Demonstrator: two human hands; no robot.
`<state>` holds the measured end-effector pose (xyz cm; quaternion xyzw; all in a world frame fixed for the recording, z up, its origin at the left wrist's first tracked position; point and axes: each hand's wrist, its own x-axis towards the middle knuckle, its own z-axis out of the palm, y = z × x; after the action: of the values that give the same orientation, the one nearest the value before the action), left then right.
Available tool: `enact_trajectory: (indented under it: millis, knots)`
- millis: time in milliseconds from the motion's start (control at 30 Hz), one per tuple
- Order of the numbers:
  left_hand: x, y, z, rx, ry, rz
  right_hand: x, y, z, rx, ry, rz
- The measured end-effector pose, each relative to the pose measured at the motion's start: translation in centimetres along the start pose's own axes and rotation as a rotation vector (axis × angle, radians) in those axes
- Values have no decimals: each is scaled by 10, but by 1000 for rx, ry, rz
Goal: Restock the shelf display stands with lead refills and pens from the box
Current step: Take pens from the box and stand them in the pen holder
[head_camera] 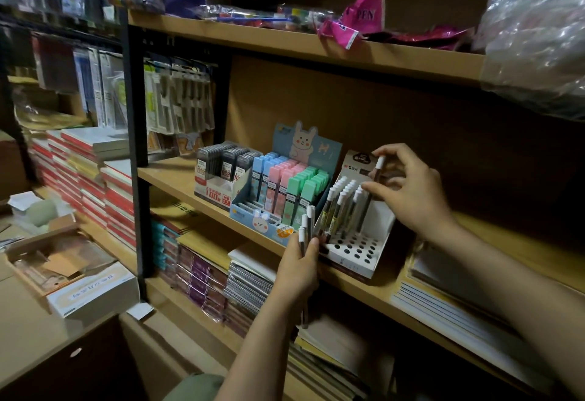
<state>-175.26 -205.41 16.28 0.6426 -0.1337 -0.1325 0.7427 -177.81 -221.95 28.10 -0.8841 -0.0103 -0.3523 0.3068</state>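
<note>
Refill stands (250,185) look full; pen stand (357,242) has rear rows filled, front holes empty. Your right hand (408,188) pinches one pen (375,179) above it, left hand (299,267) clamps spare pens (306,226)

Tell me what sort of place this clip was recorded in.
Most likely a stationery shop or its stockroom: wooden shelves hold a pen display stand, a rabbit-printed stand of pastel lead refill cases, and stacked notebooks.
</note>
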Motion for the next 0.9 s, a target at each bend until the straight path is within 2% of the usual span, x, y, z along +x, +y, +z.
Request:
enact_trajectory:
  millis: [300, 900]
  knots:
    - [-1, 1, -4, 3, -39, -42, -14, 9, 22, 35, -12, 5]
    - [-2, 2, -4, 27, -42, -31, -23, 13, 23, 68, 105, -40]
